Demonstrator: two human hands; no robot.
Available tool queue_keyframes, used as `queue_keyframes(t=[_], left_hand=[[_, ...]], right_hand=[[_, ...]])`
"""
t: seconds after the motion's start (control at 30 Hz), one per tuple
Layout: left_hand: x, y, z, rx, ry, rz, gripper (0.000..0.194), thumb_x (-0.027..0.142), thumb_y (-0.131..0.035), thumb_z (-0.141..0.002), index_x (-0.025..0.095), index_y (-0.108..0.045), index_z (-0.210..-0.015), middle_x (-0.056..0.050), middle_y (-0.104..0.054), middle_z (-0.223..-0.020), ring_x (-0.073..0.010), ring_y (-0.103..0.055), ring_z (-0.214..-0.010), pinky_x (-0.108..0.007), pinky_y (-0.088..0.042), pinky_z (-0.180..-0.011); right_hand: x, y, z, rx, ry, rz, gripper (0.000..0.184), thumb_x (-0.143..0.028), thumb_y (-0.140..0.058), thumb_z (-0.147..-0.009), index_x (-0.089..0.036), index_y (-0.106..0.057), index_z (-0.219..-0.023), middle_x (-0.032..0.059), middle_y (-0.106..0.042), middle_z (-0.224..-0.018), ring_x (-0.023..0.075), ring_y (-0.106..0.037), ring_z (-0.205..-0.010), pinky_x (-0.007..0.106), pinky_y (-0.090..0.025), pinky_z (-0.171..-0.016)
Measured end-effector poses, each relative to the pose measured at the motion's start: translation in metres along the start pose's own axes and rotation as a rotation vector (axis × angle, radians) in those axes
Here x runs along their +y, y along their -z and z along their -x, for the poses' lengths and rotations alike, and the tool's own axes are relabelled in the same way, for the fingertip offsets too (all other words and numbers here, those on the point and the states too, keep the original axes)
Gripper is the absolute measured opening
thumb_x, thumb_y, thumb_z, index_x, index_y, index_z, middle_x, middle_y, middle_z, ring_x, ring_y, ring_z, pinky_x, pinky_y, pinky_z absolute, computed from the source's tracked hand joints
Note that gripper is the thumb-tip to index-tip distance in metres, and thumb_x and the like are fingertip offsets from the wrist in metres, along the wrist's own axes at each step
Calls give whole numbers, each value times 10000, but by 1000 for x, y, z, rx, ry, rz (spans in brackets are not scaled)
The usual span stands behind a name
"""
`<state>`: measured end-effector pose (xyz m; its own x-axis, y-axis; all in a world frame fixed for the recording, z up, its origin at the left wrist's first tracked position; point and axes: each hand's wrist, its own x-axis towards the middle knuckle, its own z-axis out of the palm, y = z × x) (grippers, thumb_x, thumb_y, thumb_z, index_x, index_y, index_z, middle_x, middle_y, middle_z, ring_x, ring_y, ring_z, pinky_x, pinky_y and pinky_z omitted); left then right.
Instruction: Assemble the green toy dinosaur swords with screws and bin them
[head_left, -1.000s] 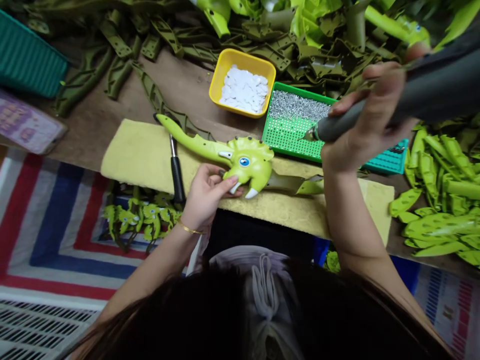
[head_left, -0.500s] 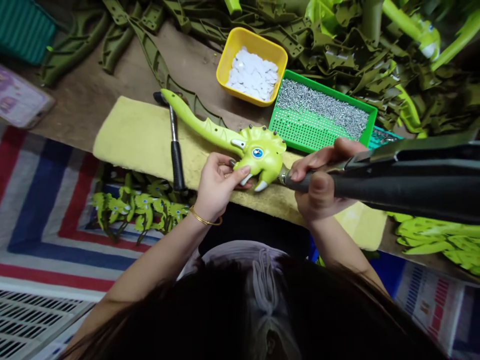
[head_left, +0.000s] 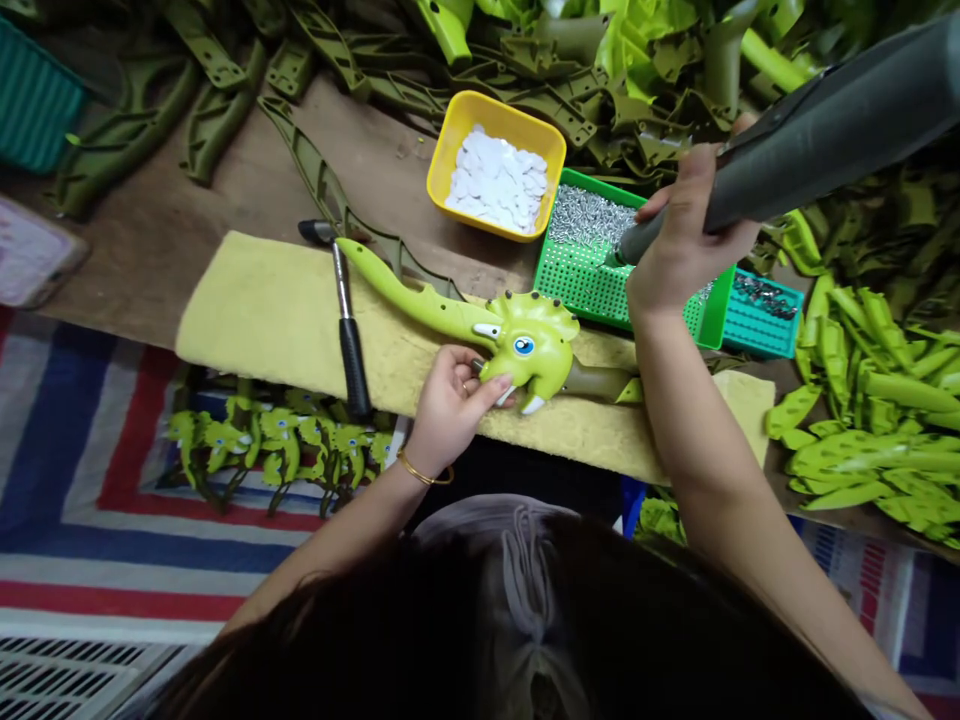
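Left of the person's left hand [head_left: 452,408], a striped woven mat [head_left: 97,500] lies on the floor, and a row of small green toy parts [head_left: 277,448] lies on it. Also left of this hand, a claw hammer [head_left: 348,345] rests on a yellow foam pad [head_left: 255,300], and its head points away from the person.

The left hand is closed around the lower side of a lime-green plastic triceratops toy [head_left: 529,340], and the fingers [head_left: 491,392] press on the head near its white tusks. The toy lies on the pad, and its long tail reaches left, close to the hammer.

Beyond the left hand stands a yellow bowl [head_left: 457,150] with white discs [head_left: 496,182] inside. Right of this bowl is a green perforated tray [head_left: 577,290] with many small screws [head_left: 592,215].

The right hand [head_left: 686,235] firmly grasps a grey electric screwdriver [head_left: 825,130] and holds it above the tray, not touching the toy. Right of this hand are a teal tray [head_left: 761,315] and a pile of green plastic parts [head_left: 862,450].
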<state>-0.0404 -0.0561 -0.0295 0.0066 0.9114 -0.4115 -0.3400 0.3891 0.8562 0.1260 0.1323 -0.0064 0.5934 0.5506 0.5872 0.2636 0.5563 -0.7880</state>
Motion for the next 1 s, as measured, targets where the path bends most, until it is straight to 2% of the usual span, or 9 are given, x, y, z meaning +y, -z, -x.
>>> queue_keyframes(t=[0.17, 0.3, 0.4, 0.5, 0.6, 0.7, 0.8, 0.9, 1.0], left_hand=[[1, -1, 0, 32, 0, 28, 543, 415, -838, -627, 202, -414, -890, 38, -592, -793, -142, -688, -672, -300, -621, -625], [8, -2, 2, 19, 54, -4, 551, 428, -844, -608, 189, -450, -911, 18, -626, -791, -155, -694, -681, -308, -618, -635], [12, -4, 4, -38, 108, -69, 526, 427, -835, -623, 177, -472, -912, 14, -653, -724, -146, -682, -594, -294, -604, -608], [11, -6, 5, -39, 112, -83, 536, 435, -844, -602, 180, -477, -898, 27, -652, -679, -154, -677, -553, -290, -589, -571], [7, -7, 5, -20, 111, -86, 542, 434, -850, -591, 182, -479, -895, 37, -648, -668, -158, -680, -553, -288, -583, -567], [6, -7, 4, -14, 112, -82, 552, 434, -854, -581, 180, -477, -894, 39, -644, -668, -153, -680, -548, -272, -577, -556], [6, -7, 4, -18, 112, -83, 554, 431, -855, -578, 181, -470, -890, 41, -640, -660, -155, -679, -535, -259, -567, -535], [7, -7, 4, -15, 105, -84, 546, 427, -849, -588, 185, -466, -892, 46, -635, -650, -164, -682, -535, -263, -564, -526], [6, -8, 5, -22, 105, -88, 532, 426, -843, -601, 186, -469, -892, 40, -640, -666, -165, -683, -545, -272, -567, -534]], right_hand=[[-5, 7, 4, -59, -137, 17, 456, -482, -585, -858, -194, -492, -1199, -34, -523, -767, 66, -461, -512, 260, -395, -522], [-16, 9, -2, -91, -112, -41, 461, -488, -604, -837, -209, -487, -1186, 2, -570, -903, 36, -454, -515, 233, -397, -486], [-43, 17, -2, -126, -45, -146, 378, -461, -577, -861, -256, -495, -1168, -22, -568, -925, 19, -479, -496, 210, -387, -458], [-76, 31, 9, -240, -10, -228, 302, -455, -603, -852, -313, -551, -1114, -56, -566, -873, 10, -495, -458, 193, -359, -404], [-93, 43, 24, -351, 11, -216, 321, -499, -610, -843, -334, -577, -1117, -49, -567, -898, 15, -516, -455, 198, -409, -409], [-92, 49, 35, -396, -2, -222, 321, -500, -582, -864, -347, -567, -1146, -35, -542, -910, 23, -520, -464, 210, -450, -430], [-81, 51, 46, -392, -27, -254, 310, -459, -650, -818, -356, -604, -1106, -39, -535, -845, 37, -504, -463, 207, -441, -399], [-76, 56, 56, -395, -10, -209, 315, -440, -655, -810, -364, -605, -1112, -49, -536, -781, 70, -534, -492, 253, -516, -470], [-84, 60, 53, -484, -37, -211, 331, -402, -669, -801, -351, -618, -1124, -60, -558, -744, 71, -530, -474, 269, -538, -504]])
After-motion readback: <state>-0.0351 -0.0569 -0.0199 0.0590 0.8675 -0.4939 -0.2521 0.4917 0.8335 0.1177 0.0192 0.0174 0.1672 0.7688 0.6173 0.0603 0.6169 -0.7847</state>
